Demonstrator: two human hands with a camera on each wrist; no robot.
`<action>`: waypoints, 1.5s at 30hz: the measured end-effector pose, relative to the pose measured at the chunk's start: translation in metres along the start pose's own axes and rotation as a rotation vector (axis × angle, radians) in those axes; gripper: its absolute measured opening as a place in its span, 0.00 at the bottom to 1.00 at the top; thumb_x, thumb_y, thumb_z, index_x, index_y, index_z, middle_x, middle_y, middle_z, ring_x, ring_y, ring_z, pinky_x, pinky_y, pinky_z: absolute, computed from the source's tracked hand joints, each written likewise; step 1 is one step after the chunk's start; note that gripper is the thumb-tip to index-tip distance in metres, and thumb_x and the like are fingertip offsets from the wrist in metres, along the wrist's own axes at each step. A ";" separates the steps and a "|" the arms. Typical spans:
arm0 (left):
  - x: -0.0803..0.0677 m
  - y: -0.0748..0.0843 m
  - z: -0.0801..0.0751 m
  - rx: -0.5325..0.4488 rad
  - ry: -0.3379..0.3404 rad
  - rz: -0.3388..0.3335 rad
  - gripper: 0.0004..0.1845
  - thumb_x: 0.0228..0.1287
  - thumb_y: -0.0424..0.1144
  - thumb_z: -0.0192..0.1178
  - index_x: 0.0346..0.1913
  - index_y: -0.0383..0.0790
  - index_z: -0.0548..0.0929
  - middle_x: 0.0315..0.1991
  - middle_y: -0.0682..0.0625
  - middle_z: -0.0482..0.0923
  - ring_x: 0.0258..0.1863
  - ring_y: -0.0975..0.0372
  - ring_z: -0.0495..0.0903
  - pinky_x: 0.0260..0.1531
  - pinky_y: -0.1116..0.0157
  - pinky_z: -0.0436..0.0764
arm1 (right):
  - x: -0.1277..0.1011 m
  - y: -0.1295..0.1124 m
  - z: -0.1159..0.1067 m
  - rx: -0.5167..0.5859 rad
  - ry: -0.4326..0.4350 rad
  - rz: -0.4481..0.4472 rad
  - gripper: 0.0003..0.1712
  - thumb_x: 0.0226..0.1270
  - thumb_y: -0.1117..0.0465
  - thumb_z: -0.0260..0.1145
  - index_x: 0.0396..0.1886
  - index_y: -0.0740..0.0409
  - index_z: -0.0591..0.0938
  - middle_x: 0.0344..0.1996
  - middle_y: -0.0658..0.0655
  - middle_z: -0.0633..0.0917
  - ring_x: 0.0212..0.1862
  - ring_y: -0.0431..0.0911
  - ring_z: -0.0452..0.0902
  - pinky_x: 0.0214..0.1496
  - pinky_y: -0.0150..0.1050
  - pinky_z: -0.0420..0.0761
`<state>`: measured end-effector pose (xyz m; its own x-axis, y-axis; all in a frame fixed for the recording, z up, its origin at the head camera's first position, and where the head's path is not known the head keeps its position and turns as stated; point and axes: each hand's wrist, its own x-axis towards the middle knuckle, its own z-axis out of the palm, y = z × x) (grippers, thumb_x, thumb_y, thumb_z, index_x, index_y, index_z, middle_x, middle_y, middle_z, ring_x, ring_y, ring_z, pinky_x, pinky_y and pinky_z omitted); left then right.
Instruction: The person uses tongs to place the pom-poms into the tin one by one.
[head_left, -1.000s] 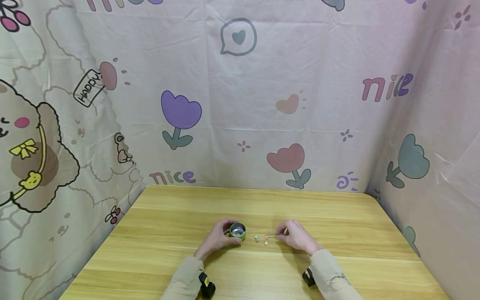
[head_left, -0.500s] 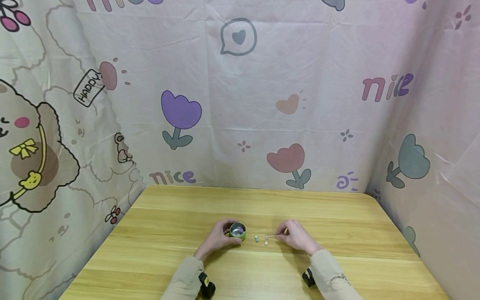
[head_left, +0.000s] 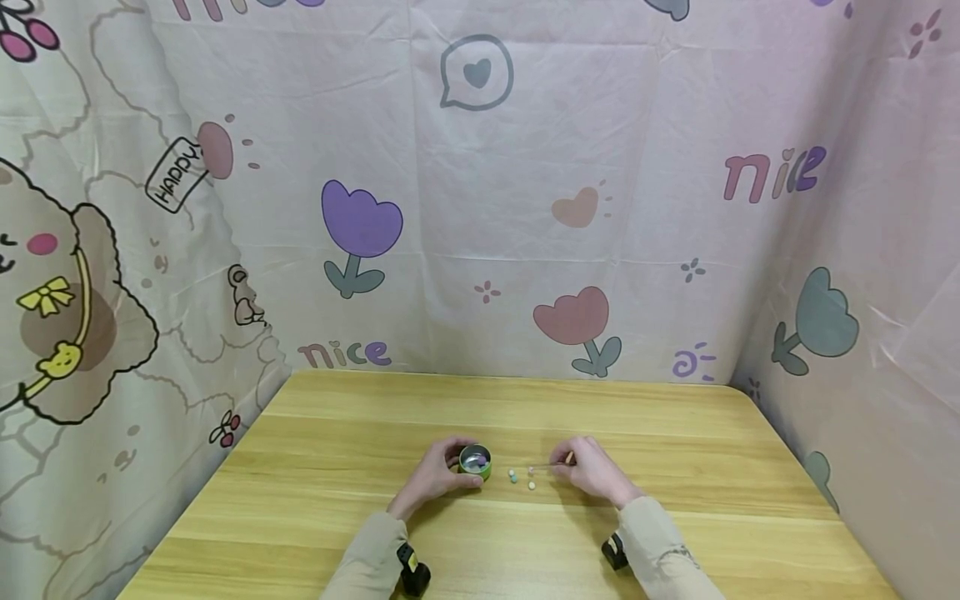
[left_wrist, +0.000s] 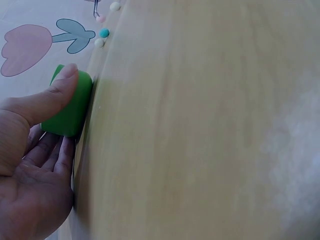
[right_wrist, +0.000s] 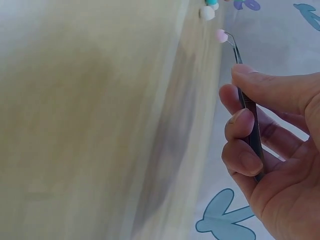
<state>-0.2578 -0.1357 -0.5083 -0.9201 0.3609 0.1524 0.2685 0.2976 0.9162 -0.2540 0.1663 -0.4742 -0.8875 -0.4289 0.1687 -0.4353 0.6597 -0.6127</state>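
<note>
Though part-hidden, fingers apparently around tin.

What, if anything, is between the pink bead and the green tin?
A white bead and a teal bead lie on the table between the pink bead and green tin; nothing taller is visible there.

green tin, dark tweezers, pink bead, teal bead, white beads, yellow wood-grain bench, pale tulip-print backdrop

Tin left, beads between, tweezers right
</note>
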 end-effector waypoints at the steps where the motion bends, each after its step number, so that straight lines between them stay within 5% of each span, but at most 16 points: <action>1: 0.000 0.000 0.000 0.002 0.000 0.000 0.33 0.51 0.28 0.76 0.61 0.25 0.75 0.58 0.32 0.78 0.60 0.41 0.78 0.66 0.45 0.77 | 0.001 -0.001 0.000 0.001 0.001 0.001 0.02 0.62 0.69 0.70 0.34 0.62 0.88 0.28 0.52 0.87 0.29 0.36 0.76 0.29 0.27 0.77; 45: 0.000 0.001 0.000 -0.003 -0.011 0.014 0.33 0.51 0.28 0.76 0.61 0.25 0.75 0.58 0.31 0.78 0.60 0.40 0.78 0.66 0.45 0.77 | 0.029 -0.037 0.008 0.009 -0.007 -0.051 0.03 0.63 0.66 0.71 0.32 0.62 0.88 0.26 0.51 0.87 0.27 0.37 0.76 0.28 0.26 0.76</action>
<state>-0.2577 -0.1355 -0.5072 -0.9131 0.3748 0.1606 0.2800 0.2900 0.9151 -0.2625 0.1242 -0.4526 -0.8633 -0.4658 0.1944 -0.4781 0.6314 -0.6105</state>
